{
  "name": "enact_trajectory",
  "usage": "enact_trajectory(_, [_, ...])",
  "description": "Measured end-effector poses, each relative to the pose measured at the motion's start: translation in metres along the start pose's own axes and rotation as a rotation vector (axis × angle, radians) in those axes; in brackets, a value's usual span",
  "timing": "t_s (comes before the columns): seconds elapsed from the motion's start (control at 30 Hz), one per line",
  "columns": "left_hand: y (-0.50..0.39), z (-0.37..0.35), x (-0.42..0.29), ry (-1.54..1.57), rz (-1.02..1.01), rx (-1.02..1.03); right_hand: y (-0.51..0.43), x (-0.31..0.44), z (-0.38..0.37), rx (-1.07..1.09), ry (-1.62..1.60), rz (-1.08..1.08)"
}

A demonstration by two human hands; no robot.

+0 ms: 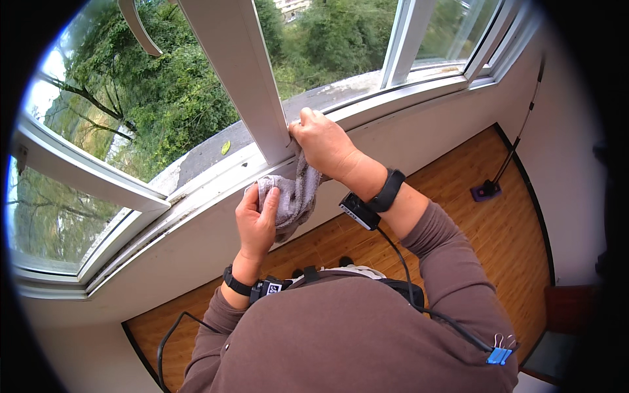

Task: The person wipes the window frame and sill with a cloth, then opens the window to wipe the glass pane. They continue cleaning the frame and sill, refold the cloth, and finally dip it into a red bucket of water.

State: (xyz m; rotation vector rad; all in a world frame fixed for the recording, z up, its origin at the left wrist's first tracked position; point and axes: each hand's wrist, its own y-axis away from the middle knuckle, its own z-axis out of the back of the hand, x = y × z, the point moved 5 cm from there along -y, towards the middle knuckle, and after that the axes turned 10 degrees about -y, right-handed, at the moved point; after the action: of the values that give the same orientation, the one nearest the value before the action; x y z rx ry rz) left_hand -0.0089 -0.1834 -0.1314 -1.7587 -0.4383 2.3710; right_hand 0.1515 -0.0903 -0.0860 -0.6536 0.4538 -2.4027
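Note:
A grey terry cloth (295, 201) hangs bunched between my two hands, in front of the white window frame. My left hand (258, 213) pinches one end of it between thumb and fingers. Higher up and to the right, my right hand (324, 145) grips the other end, its knuckles against the lower right edge of the upright sash stile (245, 73). Part of the cloth is hidden under the right hand. Dirt lies in the sliding track (162, 228) at the left.
A curved window handle (142, 32) juts in at the top left. Beyond the opening runs a concrete ledge (206, 152) with a leaf (225, 147) on it. A flat mop (486, 190) leans at the right wall over the wooden floor (442, 196). Cables (403, 260) trail from both wrist devices.

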Motion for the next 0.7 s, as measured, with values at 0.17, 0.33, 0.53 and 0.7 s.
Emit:
enact_trajectory(0.17, [-0.005,-0.007,0.001,0.108,0.003,-0.031,0.007,-0.031,0.035,-0.227,-0.159,-0.220])
enact_trajectory(0.33, [-0.007,-0.008,-0.001,0.037,-0.014,0.021,-0.004,-0.024,0.003,-0.305,-0.654,-0.341])
enact_trajectory(0.53, [-0.010,-0.005,0.004,0.058,0.021,-0.025,-0.012,-0.029,-0.011,-0.354,-0.308,-0.477])
enact_trajectory(0.7, [-0.010,-0.006,-0.004,0.082,-0.063,-0.011,-0.001,-0.030,-0.007,-0.466,-0.295,-0.549])
